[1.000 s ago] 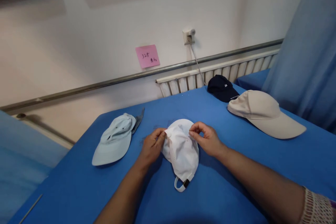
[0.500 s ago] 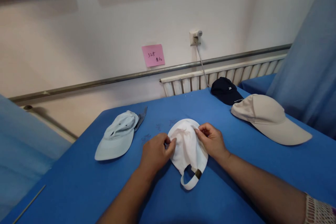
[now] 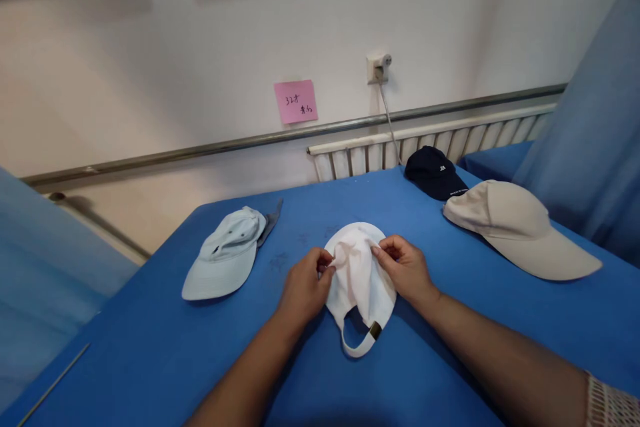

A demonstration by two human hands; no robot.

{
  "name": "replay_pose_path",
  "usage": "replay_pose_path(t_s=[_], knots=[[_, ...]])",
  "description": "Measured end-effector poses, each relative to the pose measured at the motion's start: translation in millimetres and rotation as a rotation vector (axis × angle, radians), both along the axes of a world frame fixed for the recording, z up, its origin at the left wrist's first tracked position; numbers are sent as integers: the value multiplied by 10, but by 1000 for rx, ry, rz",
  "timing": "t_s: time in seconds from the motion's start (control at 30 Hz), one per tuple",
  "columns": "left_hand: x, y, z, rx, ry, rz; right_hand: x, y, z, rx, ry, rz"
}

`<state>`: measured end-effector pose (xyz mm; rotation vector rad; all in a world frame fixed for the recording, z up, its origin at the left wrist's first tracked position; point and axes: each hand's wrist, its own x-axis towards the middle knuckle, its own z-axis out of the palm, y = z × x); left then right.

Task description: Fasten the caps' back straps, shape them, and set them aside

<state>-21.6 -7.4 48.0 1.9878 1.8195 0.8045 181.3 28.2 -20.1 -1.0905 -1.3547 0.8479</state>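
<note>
A white baseball cap lies on the blue-covered table, its brim away from me and its back strap with a brass-coloured buckle towards me. The crown is creased and partly collapsed. My left hand pinches the fabric on the left of the crown between thumb and fingers. On the other side, my right hand grips the cap near the brim, thumb on top. A pale blue cap rests to the left of my hands.
At the right lies a beige long-brimmed cap, with a navy cap behind it. A radiator, metal rail and plugged socket line the wall. Blue curtains hang at both sides. A thin rod lies front left.
My left hand has shifted slightly right and gathers the white cap's fabric inwards. My right hand keeps its grip. The whole view has moved a little.
</note>
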Motion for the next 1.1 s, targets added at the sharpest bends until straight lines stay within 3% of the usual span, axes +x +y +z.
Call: replay_pose_path(t_s=[0.2, 0.37, 0.47, 0.67, 0.8, 0.87, 0.97, 1.1], knots=[[-376, 100, 254, 7, -393, 42, 63, 24, 70, 98, -53, -36], [-459, 191, 164, -39, -609, 97, 64, -30, 107, 287, -259, 83], [-426, 217, 66, -58, -516, 73, 60, -63, 127, 343, -330, 148], [-486, 253, 12, 83, -365, 134, 76, -98, 190, 382, -359, 112], [-441, 159, 157, 183, -234, 206, 65, -112, 183, 384, -353, 101], [-355, 36, 278, 180, -81, 174, 51, -119, 166, 381, -352, 96], [-178, -180, 420, 75, 148, 76, 27, -131, 147, 367, -356, 100], [23, -330, 423, -78, 287, 18, 7, -148, 153, 353, -353, 114]])
